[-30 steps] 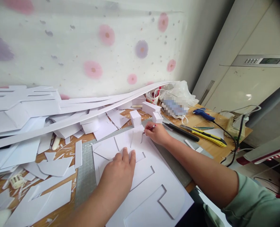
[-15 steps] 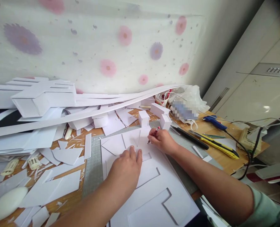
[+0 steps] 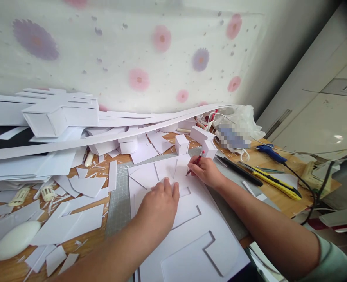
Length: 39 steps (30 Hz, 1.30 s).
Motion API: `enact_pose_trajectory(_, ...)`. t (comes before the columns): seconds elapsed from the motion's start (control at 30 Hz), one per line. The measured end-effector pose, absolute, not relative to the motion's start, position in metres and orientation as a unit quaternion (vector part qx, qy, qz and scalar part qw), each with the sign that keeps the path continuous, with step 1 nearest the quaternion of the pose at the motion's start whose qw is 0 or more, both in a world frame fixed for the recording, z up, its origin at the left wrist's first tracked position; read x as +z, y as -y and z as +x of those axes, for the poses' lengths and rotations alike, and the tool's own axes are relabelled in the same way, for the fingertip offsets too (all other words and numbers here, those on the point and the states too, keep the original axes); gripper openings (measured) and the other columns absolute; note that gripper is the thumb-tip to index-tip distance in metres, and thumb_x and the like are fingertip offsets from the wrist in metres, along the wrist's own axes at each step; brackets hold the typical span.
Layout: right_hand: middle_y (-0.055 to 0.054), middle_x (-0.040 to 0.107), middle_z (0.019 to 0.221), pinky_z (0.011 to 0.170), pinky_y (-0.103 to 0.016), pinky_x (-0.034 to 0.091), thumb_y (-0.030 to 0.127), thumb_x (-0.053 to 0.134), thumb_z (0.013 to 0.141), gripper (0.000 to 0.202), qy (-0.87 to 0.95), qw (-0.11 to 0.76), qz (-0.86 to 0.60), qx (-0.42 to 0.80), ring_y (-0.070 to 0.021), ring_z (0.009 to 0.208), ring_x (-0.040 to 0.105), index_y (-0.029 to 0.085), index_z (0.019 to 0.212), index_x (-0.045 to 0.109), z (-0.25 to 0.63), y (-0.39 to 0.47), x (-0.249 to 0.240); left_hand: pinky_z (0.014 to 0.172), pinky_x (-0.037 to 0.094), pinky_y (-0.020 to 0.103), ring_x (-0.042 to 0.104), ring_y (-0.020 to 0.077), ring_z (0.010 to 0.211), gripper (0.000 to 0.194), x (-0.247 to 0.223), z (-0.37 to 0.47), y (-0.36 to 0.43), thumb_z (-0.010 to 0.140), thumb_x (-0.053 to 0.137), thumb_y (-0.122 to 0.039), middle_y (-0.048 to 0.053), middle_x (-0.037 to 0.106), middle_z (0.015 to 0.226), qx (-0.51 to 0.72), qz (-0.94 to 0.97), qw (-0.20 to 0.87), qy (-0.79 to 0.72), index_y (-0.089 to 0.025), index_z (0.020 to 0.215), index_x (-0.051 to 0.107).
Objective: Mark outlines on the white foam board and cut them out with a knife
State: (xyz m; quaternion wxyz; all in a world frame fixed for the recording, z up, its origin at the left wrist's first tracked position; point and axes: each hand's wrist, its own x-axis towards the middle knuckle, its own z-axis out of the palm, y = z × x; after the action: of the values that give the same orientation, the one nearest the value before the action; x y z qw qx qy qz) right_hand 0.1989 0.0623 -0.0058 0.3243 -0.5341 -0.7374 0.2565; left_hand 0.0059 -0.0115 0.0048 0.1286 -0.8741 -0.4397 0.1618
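A white foam board sheet [image 3: 187, 239] lies on a grey cutting mat [image 3: 117, 207], with several shapes cut out or partly cut in it. My left hand [image 3: 158, 201] rests on the sheet, palm down and fingers stretched out, holding nothing. Near the sheet's far right edge, my right hand [image 3: 207, 171] grips a red and dark pencil [image 3: 200, 156]. The pencil leans, its point down at the sheet's surface. Just beyond my right hand stand small white boxes [image 3: 181, 145] made of board.
To the right lie a yellow utility knife [image 3: 279, 184], a black-handled tool [image 3: 243, 171] and a blue glue gun [image 3: 271, 153] with its cable. White offcuts [image 3: 73, 223] cover the left side. Behind them, a long white strip [image 3: 111, 139] crosses the table beside a white board model [image 3: 60, 111].
The view has shifted slightly, so most things appear a little farther right and higher. My right hand has shifted slightly with the pencil still in it. My left hand stays on the sheet.
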Motion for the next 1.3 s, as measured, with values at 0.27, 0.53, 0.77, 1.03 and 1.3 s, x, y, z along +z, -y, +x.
enact_pose_trajectory(0.27, -0.001, 0.065, 0.059, 0.054, -0.023, 0.041, 0.025, 0.047, 0.083, 0.021, 0.725, 0.332, -0.549, 0.251, -0.0123, 0.051, 0.056, 0.019, 0.064, 0.053, 0.199, -0.063, -0.004, 0.065, 0.053, 0.036, 0.059, 0.0325, 0.101, 0.067, 0.005, 0.006, 0.012, 0.080, 0.046, -0.005, 0.027, 0.042, 0.141, 0.167, -0.873, 0.128, 0.439, -0.015, 0.145, 0.035)
enact_pose_trajectory(0.53, 0.000, 0.066, 0.062, 0.055, -0.022, 0.041, 0.023, 0.046, 0.085, 0.021, 0.740, 0.318, -0.538, 0.250, -0.0123, 0.054, 0.057, 0.019, 0.066, 0.055, 0.198, -0.063, -0.006, 0.065, 0.053, 0.035, 0.060, 0.0318, 0.100, 0.068, 0.006, 0.006, 0.011, 0.080, 0.044, -0.004, 0.027, 0.042, 0.141, 0.172, -0.872, 0.129, 0.440, -0.015, 0.145, 0.034)
enact_pose_trajectory(0.77, -0.001, 0.066, 0.066, 0.058, -0.022, 0.041, 0.020, 0.047, 0.084, 0.027, 0.746, 0.305, -0.542, 0.237, -0.0109, 0.054, 0.056, 0.018, 0.058, 0.053, 0.206, -0.069, -0.006, 0.063, 0.055, 0.036, 0.061, 0.0325, 0.100, 0.068, 0.008, 0.006, 0.010, 0.079, 0.039, -0.001, 0.027, 0.041, 0.142, 0.188, -0.868, 0.137, 0.438, -0.014, 0.146, 0.033)
enact_pose_trajectory(1.03, -0.001, 0.065, 0.062, 0.057, -0.022, 0.039, 0.014, 0.046, 0.082, 0.025, 0.743, 0.296, -0.561, 0.214, -0.0113, 0.054, 0.055, 0.019, 0.058, 0.049, 0.213, -0.070, 0.000, 0.064, 0.056, 0.037, 0.061, 0.0314, 0.098, 0.068, 0.011, 0.007, 0.011, 0.079, 0.038, 0.001, 0.025, 0.043, 0.141, 0.190, -0.866, 0.140, 0.440, -0.014, 0.145, 0.035)
enact_pose_trajectory(1.3, -0.002, 0.065, 0.059, 0.056, -0.023, 0.037, 0.012, 0.048, 0.082, 0.021, 0.745, 0.279, -0.576, 0.187, -0.0126, 0.053, 0.054, 0.018, 0.062, 0.052, 0.213, -0.069, 0.005, 0.065, 0.057, 0.036, 0.061, 0.0300, 0.099, 0.070, 0.013, 0.007, 0.011, 0.078, 0.037, 0.003, 0.023, 0.041, 0.143, 0.200, -0.863, 0.138, 0.443, -0.014, 0.145, 0.033)
